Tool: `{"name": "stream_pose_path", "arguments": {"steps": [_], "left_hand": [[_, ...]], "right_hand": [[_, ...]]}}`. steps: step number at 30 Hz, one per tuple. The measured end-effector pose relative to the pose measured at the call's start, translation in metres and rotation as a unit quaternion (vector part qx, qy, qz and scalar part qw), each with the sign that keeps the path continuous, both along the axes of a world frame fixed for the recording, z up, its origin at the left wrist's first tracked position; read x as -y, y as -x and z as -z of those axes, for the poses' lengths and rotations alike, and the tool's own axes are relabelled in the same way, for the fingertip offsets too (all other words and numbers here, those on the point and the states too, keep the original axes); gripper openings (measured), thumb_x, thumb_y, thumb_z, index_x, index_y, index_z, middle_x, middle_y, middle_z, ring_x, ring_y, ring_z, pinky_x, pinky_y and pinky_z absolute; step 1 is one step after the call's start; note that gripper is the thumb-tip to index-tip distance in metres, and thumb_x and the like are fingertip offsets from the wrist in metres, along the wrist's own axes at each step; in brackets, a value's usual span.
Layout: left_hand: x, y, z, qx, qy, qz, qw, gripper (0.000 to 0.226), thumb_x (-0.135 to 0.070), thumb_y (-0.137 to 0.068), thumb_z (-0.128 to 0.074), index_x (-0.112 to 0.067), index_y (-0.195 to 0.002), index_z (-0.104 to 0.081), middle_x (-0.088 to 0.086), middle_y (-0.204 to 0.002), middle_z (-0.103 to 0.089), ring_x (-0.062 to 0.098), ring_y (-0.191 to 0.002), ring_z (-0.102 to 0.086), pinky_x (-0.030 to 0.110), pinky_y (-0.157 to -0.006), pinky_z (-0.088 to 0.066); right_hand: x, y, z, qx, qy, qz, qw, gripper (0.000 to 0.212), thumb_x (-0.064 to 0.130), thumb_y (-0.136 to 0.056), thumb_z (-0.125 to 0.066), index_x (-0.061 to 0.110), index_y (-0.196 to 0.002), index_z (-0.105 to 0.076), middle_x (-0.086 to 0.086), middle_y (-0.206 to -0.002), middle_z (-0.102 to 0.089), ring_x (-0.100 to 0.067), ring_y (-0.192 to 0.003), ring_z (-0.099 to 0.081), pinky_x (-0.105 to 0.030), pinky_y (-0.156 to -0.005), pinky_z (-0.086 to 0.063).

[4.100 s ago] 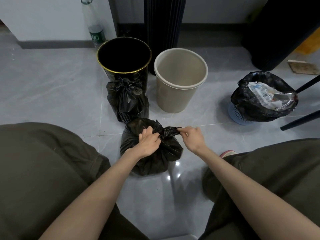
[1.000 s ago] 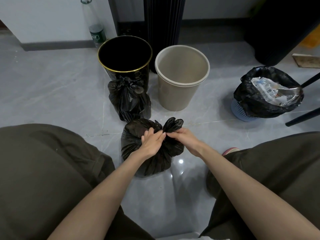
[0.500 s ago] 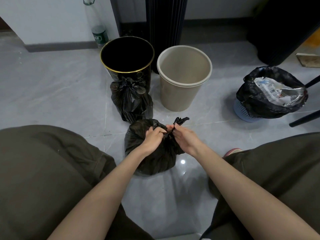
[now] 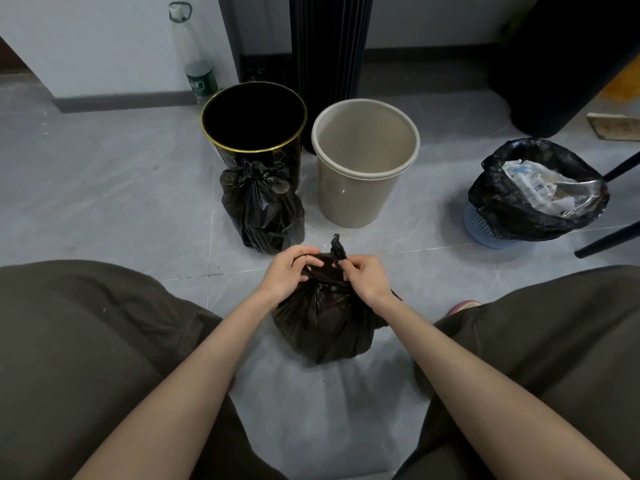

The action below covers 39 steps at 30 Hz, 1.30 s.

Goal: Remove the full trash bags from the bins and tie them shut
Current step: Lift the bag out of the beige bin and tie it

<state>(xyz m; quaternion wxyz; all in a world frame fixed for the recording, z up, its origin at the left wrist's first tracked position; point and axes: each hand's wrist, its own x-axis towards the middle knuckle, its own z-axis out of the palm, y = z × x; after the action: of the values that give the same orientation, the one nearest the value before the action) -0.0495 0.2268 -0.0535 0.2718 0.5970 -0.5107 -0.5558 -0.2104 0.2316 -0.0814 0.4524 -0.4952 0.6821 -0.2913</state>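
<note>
A full black trash bag (image 4: 322, 323) sits on the floor between my knees. My left hand (image 4: 289, 273) grips the left side of its gathered neck, and my right hand (image 4: 363, 277) pinches a twisted tail of plastic that sticks up above the neck. A second black bag (image 4: 261, 206), knotted at the top, leans against a black bin with a gold rim (image 4: 254, 143). Beside that stands a beige bin (image 4: 363, 168) with nothing inside. At the right a blue basket (image 4: 485, 230) holds an open black bag (image 4: 512, 202) stuffed with paper and plastic waste.
A clear plastic bottle (image 4: 197, 64) stands by the wall behind the black bin. A dark ribbed column (image 4: 330, 64) rises behind the bins. Black chair legs (image 4: 609, 237) cross the floor at the far right. My knees (image 4: 86, 341) flank the bag.
My hands have drawn together on the bag's neck. The plastic tail that my right hand stretched sideways now points up. The bag sits lower in view.
</note>
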Motion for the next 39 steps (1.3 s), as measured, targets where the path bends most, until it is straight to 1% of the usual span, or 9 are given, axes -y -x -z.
{"name": "stream_pose_path", "arguments": {"steps": [4, 8, 16, 19, 23, 28, 31, 36, 39], "left_hand": [[0.004, -0.002, -0.010, 0.076, 0.090, 0.051, 0.992, 0.018, -0.011, -0.090, -0.058, -0.015, -0.104, -0.068, -0.004, -0.092, -0.072, 0.015, -0.084, -0.069, 0.020, -0.067, -0.055], [0.015, 0.001, -0.025, 0.103, 0.109, 0.108, 0.983, 0.016, -0.013, -0.085, -0.066, -0.014, -0.100, -0.074, -0.004, -0.087, -0.073, 0.015, -0.065, -0.066, 0.014, -0.064, -0.054], [0.033, 0.020, -0.030, 0.021, 0.013, 0.165, 0.986, 0.024, 0.000, -0.090, -0.056, 0.007, -0.111, -0.065, 0.018, -0.100, -0.069, 0.010, -0.079, -0.065, 0.015, -0.069, -0.057], [0.037, 0.026, -0.030, -0.001, -0.023, 0.167, 0.986, 0.025, 0.001, -0.089, -0.059, 0.007, -0.112, -0.064, 0.019, -0.102, -0.068, 0.004, -0.070, -0.066, 0.013, -0.069, -0.056], [0.046, 0.034, -0.031, 0.057, 0.009, 0.218, 0.974, 0.023, -0.004, -0.088, -0.061, 0.002, -0.110, -0.068, 0.014, -0.100, -0.071, 0.000, -0.059, -0.060, 0.008, -0.066, -0.050], [0.049, 0.027, -0.024, 0.110, 0.011, 0.219, 0.970, 0.021, -0.006, -0.089, -0.060, -0.002, -0.108, -0.069, 0.013, -0.102, -0.072, 0.007, -0.060, -0.056, 0.010, -0.065, -0.049], [0.049, 0.024, -0.020, 0.093, -0.005, 0.173, 0.981, 0.024, -0.005, -0.091, -0.058, 0.000, -0.112, -0.067, 0.016, -0.107, -0.070, 0.011, -0.067, -0.059, 0.012, -0.067, -0.052], [0.045, 0.015, -0.024, 0.103, -0.025, 0.166, 0.980, 0.047, -0.023, -0.088, -0.064, -0.017, -0.131, -0.048, 0.010, -0.106, -0.067, 0.017, -0.089, -0.065, 0.031, -0.081, -0.057], [0.040, 0.008, -0.023, 0.147, -0.024, 0.231, 0.962, 0.047, -0.018, -0.083, -0.070, -0.015, -0.127, -0.055, 0.005, -0.094, -0.067, 0.012, -0.076, -0.063, 0.019, -0.067, -0.057]], "right_hand": [[0.001, 0.006, 0.005, -0.068, 0.004, -0.066, 0.995, 0.031, 0.014, -0.092, -0.053, -0.002, -0.067, -0.063, -0.006, -0.057, -0.048, -0.012, -0.056, -0.039, -0.028, -0.057, -0.034], [-0.001, 0.006, 0.009, -0.108, 0.001, -0.167, 0.980, 0.030, 0.016, -0.090, -0.056, 0.010, -0.062, -0.062, -0.006, -0.058, -0.056, -0.013, -0.058, -0.046, -0.031, -0.061, -0.037], [-0.009, 0.004, 0.002, 0.014, -0.099, -0.187, 0.977, 0.027, 0.020, -0.091, -0.060, 0.019, -0.064, -0.066, 0.011, -0.058, -0.057, 0.001, -0.056, -0.049, -0.015, -0.064, -0.040], [-0.010, 0.003, 0.001, 0.090, -0.092, -0.099, 0.987, 0.028, 0.017, -0.089, -0.062, 0.014, -0.061, -0.059, -0.001, -0.063, -0.051, -0.007, -0.060, -0.046, -0.018, -0.061, -0.038], [-0.012, 0.003, -0.002, 0.154, -0.124, -0.072, 0.978, 0.039, 0.016, -0.088, -0.063, 0.020, -0.053, -0.046, 0.007, -0.054, -0.047, -0.002, -0.053, -0.045, -0.016, -0.057, -0.036], [-0.016, 0.001, -0.003, 0.246, -0.191, -0.121, 0.942, 0.011, 0.018, -0.086, -0.066, 0.021, -0.079, -0.074, 0.005, -0.085, -0.074, -0.011, -0.088, -0.069, -0.024, -0.088, -0.050], [-0.018, 0.000, -0.005, 0.237, -0.182, -0.106, 0.948, 0.018, 0.033, -0.087, -0.064, 0.022, -0.095, -0.077, -0.001, -0.098, -0.075, -0.014, -0.098, -0.069, -0.027, -0.097, -0.049], [-0.017, 0.002, -0.010, 0.209, -0.168, -0.064, 0.961, 0.024, 0.034, -0.093, -0.056, 0.019, -0.091, -0.075, 0.015, -0.071, -0.071, -0.004, -0.075, -0.062, -0.011, -0.074, -0.047], [-0.014, 0.004, -0.017, 0.194, -0.165, -0.049, 0.966, 0.025, 0.031, -0.096, -0.050, 0.022, -0.089, -0.072, 0.013, -0.067, -0.065, -0.001, -0.067, -0.057, -0.002, -0.056, -0.042]]}}
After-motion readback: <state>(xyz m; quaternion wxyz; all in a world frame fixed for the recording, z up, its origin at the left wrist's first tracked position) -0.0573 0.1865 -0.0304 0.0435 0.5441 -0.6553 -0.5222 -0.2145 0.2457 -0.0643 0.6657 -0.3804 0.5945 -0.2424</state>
